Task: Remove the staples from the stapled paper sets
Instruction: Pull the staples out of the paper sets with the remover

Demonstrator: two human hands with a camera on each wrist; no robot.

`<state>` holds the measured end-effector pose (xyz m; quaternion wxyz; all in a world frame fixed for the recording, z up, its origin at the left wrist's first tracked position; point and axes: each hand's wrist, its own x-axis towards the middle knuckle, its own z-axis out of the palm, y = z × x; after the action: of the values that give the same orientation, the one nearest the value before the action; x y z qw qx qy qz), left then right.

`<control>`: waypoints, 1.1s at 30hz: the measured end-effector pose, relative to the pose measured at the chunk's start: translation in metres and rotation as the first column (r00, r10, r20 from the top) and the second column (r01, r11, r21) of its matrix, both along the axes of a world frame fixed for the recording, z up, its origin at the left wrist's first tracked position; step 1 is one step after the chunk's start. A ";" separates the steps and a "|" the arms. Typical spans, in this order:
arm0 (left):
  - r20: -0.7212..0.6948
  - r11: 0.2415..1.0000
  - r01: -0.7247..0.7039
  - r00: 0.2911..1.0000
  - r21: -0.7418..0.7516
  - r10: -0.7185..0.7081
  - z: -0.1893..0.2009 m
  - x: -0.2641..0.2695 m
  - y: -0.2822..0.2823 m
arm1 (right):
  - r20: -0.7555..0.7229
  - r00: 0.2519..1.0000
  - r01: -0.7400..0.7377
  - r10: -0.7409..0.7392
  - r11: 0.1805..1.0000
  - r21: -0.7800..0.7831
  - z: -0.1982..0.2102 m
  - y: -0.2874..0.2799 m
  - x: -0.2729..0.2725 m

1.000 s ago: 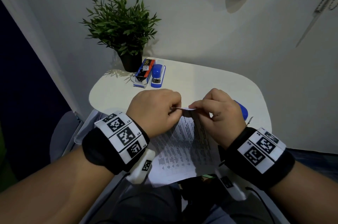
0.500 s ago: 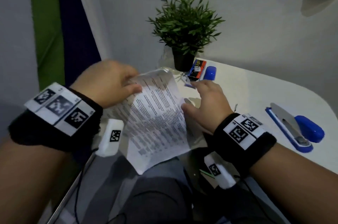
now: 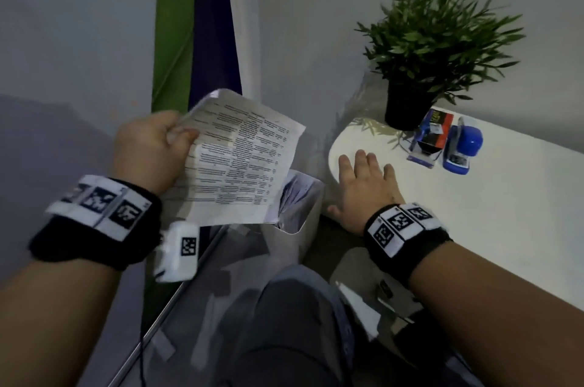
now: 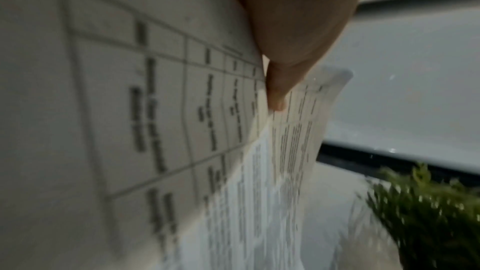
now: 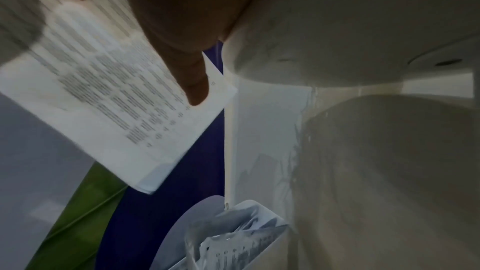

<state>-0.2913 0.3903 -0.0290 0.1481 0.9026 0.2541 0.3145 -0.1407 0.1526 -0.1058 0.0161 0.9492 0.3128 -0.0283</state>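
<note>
Head view: left hand [image 3: 148, 149] grips printed sheets [image 3: 240, 162] above the bin [image 3: 303, 216]; right hand [image 3: 363, 187], fingers spread, rests on the tabletop [image 3: 474, 228]. Likely next: drop them in.

Printed lines on the paper set [image 3: 240, 159] are showing too blurred to read; wristband markers [image 3: 398, 222] are carrying only coded squares

I can't read the print on the paper set [image 3: 240, 159]; it is too small from the head and smeared in both wrist views. My left hand [image 3: 148, 149] covers its near corner. The counter [image 3: 505, 203] and potted plant [image 4: 428, 213] are cut off at frame edges.
</note>
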 end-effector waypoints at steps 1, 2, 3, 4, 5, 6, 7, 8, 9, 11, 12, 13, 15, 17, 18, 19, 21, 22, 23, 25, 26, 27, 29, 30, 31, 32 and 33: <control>0.025 0.999 -0.005 1.000 -0.037 0.006 -0.017 0.007 -0.001 | 0.004 1.000 -0.002 0.002 1.000 -0.003 0.001 -0.001 -0.001; 0.036 0.996 -0.020 0.999 -0.082 0.023 -0.033 0.014 -0.002 | 0.006 1.000 -0.004 0.004 1.000 -0.007 0.002 0.000 -0.001; 0.033 0.992 -0.038 0.999 -0.118 0.042 -0.049 0.022 -0.003 | 0.008 1.000 -0.004 0.004 1.000 -0.013 0.002 0.000 -0.001; 0.026 0.988 -0.045 0.998 -0.148 0.049 -0.064 0.029 -0.007 | 0.008 1.000 -0.002 0.002 1.000 -0.022 0.003 0.000 -0.001; 0.018 0.984 -0.037 0.999 -0.173 0.040 -0.078 0.036 -0.010 | 0.005 1.000 -0.001 0.001 1.000 -0.031 0.003 0.001 -0.002; 0.011 0.981 -0.026 1.000 -0.193 0.029 -0.092 0.042 -0.012 | 0.000 1.000 -0.001 0.001 0.999 -0.037 0.003 0.001 -0.002; 0.007 0.978 -0.017 1.000 -0.206 0.018 -0.104 0.048 -0.014 | -0.005 1.000 -0.002 0.002 0.999 -0.041 0.003 0.001 -0.001; 0.000 0.976 -0.008 1.000 -0.218 0.008 -0.117 0.053 -0.014 | -0.008 1.000 -0.002 0.002 0.999 -0.047 0.003 0.001 -0.001; -0.014 0.974 0.001 1.000 -0.228 -0.005 -0.128 0.058 -0.014 | -0.008 1.000 -0.002 0.002 0.999 -0.054 0.004 0.001 -0.001; -0.070 0.973 0.029 0.996 -0.229 -0.046 -0.148 0.066 -0.014 | -0.011 1.000 -0.002 0.002 0.998 -0.068 0.005 0.001 -0.001; -0.106 0.973 0.049 0.992 -0.224 -0.074 -0.158 0.068 -0.013 | -0.016 1.000 -0.003 0.001 0.997 -0.072 0.005 0.001 -0.001; -0.146 0.973 0.070 0.984 -0.222 -0.104 -0.167 0.070 -0.011 | -0.020 1.000 -0.004 0.002 0.997 -0.074 0.006 0.002 -0.001; -0.213 0.970 0.130 0.961 -0.205 -0.174 -0.181 0.072 -0.007 | -0.022 1.000 -0.005 0.003 0.997 -0.074 0.006 0.002 -0.001; -0.288 0.961 0.197 0.925 -0.194 -0.247 -0.190 0.073 -0.004 | -0.021 1.000 -0.006 0.004 0.997 -0.074 0.006 0.003 -0.001; -0.319 0.955 0.232 0.905 -0.184 -0.281 -0.193 0.073 -0.002 | -0.020 1.000 -0.008 0.007 0.997 -0.077 0.006 0.003 -0.001; -0.362 0.948 0.267 0.878 -0.175 -0.314 -0.194 0.072 -0.002 | -0.020 1.000 -0.011 0.009 0.997 -0.078 0.005 0.003 -0.001; -0.445 0.921 0.348 0.807 -0.172 -0.388 -0.200 0.069 0.000 | -0.015 1.000 -0.013 0.012 0.997 -0.070 0.004 0.002 -0.002; -0.502 0.910 0.382 0.761 -0.164 -0.410 -0.203 0.067 0.001 | -0.013 1.000 -0.013 0.012 0.998 -0.065 0.004 0.002 -0.002; -0.565 0.912 0.373 0.721 -0.172 -0.401 -0.201 0.067 0.001 | -0.012 1.000 -0.012 0.011 0.998 -0.062 0.005 0.002 -0.002; -0.628 0.934 0.317 0.697 -0.162 -0.346 -0.201 0.070 0.001 | -0.013 1.000 -0.011 0.010 0.998 -0.065 0.006 0.002 -0.003; -0.658 0.944 0.297 0.684 -0.145 -0.316 -0.200 0.073 0.000 | -0.016 1.000 -0.011 0.010 0.998 -0.067 0.006 0.003 -0.003; -0.700 0.953 0.279 0.656 -0.119 -0.280 -0.196 0.076 -0.001 | -0.019 1.000 -0.011 0.010 0.998 -0.068 0.006 0.003 -0.003; -0.770 0.953 0.293 0.590 -0.074 -0.241 -0.186 0.089 -0.002 | -0.022 1.000 -0.015 0.014 0.998 -0.069 0.006 0.003 -0.003; -0.801 0.947 0.315 0.551 -0.059 -0.233 -0.181 0.097 -0.003 | -0.024 1.000 -0.016 0.014 0.998 -0.068 0.006 0.003 -0.002; -0.835 0.935 0.351 0.500 -0.046 -0.229 -0.173 0.105 -0.005 | -0.028 1.000 -0.015 0.013 0.998 -0.068 0.006 0.003 -0.002; -0.864 0.923 0.383 0.455 -0.028 -0.215 -0.169 0.114 -0.006 | -0.036 0.999 -0.015 0.012 0.998 -0.067 0.006 0.003 -0.002; -0.887 0.914 0.405 0.418 -0.013 -0.198 -0.165 0.123 -0.007 | -0.045 0.999 -0.013 0.010 0.998 -0.067 0.007 0.003 -0.002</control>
<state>-0.1683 0.3831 -0.1942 -0.0405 0.9751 0.0931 -0.1970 -0.1426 0.1557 -0.0992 0.0410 0.9454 0.3176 -0.0599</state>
